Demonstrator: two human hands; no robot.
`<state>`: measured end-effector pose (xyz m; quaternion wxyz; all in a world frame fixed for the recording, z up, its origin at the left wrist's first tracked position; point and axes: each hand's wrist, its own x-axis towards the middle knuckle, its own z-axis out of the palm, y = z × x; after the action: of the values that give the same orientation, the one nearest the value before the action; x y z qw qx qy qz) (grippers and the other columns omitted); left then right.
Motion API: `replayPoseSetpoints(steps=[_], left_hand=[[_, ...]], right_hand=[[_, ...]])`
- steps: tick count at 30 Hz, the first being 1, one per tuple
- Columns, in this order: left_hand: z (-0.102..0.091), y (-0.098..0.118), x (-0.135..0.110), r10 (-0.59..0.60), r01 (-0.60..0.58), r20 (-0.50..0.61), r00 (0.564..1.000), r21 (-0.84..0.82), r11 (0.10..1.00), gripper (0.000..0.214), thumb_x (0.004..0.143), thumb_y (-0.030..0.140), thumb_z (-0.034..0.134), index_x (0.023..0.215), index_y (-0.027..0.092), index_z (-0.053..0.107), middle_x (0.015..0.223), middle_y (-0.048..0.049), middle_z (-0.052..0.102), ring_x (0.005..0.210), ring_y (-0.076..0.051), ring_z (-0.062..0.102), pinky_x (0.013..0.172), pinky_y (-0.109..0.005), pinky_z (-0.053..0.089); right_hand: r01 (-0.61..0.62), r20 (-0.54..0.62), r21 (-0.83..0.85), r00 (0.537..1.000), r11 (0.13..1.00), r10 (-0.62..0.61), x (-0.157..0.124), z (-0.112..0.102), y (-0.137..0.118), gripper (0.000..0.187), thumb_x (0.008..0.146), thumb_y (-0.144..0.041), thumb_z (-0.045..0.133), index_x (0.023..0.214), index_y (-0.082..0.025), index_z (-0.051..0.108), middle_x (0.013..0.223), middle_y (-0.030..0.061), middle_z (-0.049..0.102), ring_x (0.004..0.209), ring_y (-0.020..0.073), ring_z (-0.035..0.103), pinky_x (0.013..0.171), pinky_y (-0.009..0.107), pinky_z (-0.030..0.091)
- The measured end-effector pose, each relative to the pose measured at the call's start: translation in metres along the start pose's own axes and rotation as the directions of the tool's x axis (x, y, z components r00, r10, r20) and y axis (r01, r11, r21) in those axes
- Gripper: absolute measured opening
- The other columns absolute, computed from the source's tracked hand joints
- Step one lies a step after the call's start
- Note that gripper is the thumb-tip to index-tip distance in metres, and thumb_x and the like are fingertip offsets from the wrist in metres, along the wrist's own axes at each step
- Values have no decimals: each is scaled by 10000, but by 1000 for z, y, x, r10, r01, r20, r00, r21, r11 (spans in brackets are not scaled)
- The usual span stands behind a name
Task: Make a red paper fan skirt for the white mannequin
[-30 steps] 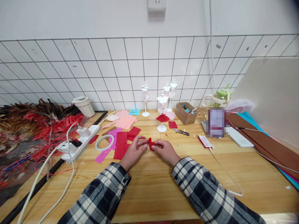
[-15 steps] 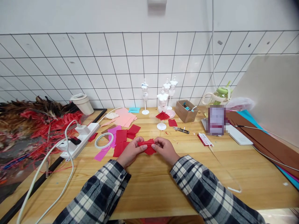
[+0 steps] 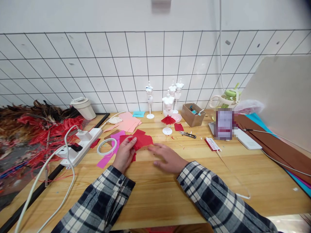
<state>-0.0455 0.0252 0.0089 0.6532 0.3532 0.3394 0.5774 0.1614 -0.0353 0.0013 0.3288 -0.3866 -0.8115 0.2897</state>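
Observation:
A piece of red crepe paper [image 3: 144,141] with a jagged edge is pinched between the thumb and fingers of my left hand [image 3: 123,155]. It is spread out towards the right, above more red sheets that it partly hides. My right hand [image 3: 168,159] is just right of the piece, fingers stretched out and a little blurred, with nothing in them. Behind the hands stands a small white dress form [image 3: 168,103] wearing a pleated red skirt [image 3: 168,120].
Left of my hands lie a roll of white tape [image 3: 107,147], magenta strips [image 3: 104,160] and pink sheets [image 3: 128,122]. Thread snips [image 3: 187,134] and a cardboard box [image 3: 193,116] are at the back right. A power strip [image 3: 82,147] with cables runs along the left edge.
The red piece was folded and pinched by both hands. It is now opened out in my left hand, which has moved left. My right hand has let go and straightened its fingers.

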Motion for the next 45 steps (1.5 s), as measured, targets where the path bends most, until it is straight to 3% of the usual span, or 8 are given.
replayPoseSetpoints(steps=[4, 9, 13, 20, 25, 38, 42, 45], left_hand=[[-3, 7, 6, -21, 8, -87, 996, -145, 989, 97, 797, 118, 630, 890, 143, 626, 842, -17, 713, 728, -113, 669, 676, -225, 559], [1, 4, 2, -84, 76, -29, 996, -204, 976, 121, 780, 59, 615, 872, 136, 626, 823, -22, 717, 708, -113, 676, 674, -231, 576], [8, 0, -8, -170, 178, 95, 981, -86, 980, 241, 730, 76, 691, 949, 147, 620, 822, -24, 707, 691, -125, 675, 633, -231, 573], [16, -8, -22, -351, 328, 256, 901, 132, 936, 333, 657, 123, 790, 940, 144, 616, 841, -29, 706, 727, -124, 678, 697, -223, 547], [12, -5, -17, -332, 283, 220, 917, 228, 932, 439, 634, 158, 812, 1011, 163, 589, 912, -40, 716, 764, -135, 680, 721, -235, 529], [3, -8, -6, -64, 24, 72, 995, 451, 892, 335, 654, 272, 777, 917, 166, 600, 793, 0, 640, 729, -124, 614, 706, -243, 477], [7, -2, -11, 298, -457, 359, 884, 795, 399, 141, 819, 294, 616, 890, 176, 645, 876, -49, 668, 856, -187, 604, 804, -328, 466], [17, 2, -21, 118, -694, 698, 706, 716, -80, 177, 892, 231, 508, 909, 197, 681, 892, -60, 682, 879, -195, 584, 823, -343, 441]], right_hand=[[23, 262, -187, 965, 982, 27, -9, 10, -3, 561, 886, -483, 510, 1409, -295, 439, 1437, 60, 476, 1364, 268, 368, 1137, 499, 203], [-254, -133, -343, 966, 904, 221, -5, -7, 13, 579, 903, -370, 502, 1439, -179, 397, 1510, 135, 343, 1418, 273, 258, 1159, 516, 138], [-246, -274, 106, 924, 963, 266, 4, -6, 10, 594, 914, -450, 467, 1446, -202, 377, 1467, 128, 420, 1365, 236, 368, 1123, 459, 282], [-246, 9, 843, 895, 478, 445, 9, 22, -3, 576, 764, -519, 668, 1235, -199, 578, 1205, 100, 645, 1083, 218, 608, 889, 349, 485], [-276, -16, 841, 847, 465, 531, 7, 9, 0, 383, 633, -366, 794, 918, -148, 660, 853, 25, 698, 742, 143, 620, 712, 266, 469], [-198, -311, 740, 747, 643, 588, 10, -4, 23, 408, 684, -299, 671, 1028, -206, 473, 789, -8, 641, 649, 123, 551, 598, 247, 423], [-254, -591, 472, 619, 844, 517, 9, -9, 31, 390, 719, -251, 592, 1087, -191, 479, 1004, 62, 615, 828, 155, 557, 696, 284, 470], [-316, -662, 213, 649, 925, 374, 7, -13, 26, 299, 752, -215, 553, 1049, -181, 544, 1022, 72, 598, 857, 170, 531, 703, 291, 467]])
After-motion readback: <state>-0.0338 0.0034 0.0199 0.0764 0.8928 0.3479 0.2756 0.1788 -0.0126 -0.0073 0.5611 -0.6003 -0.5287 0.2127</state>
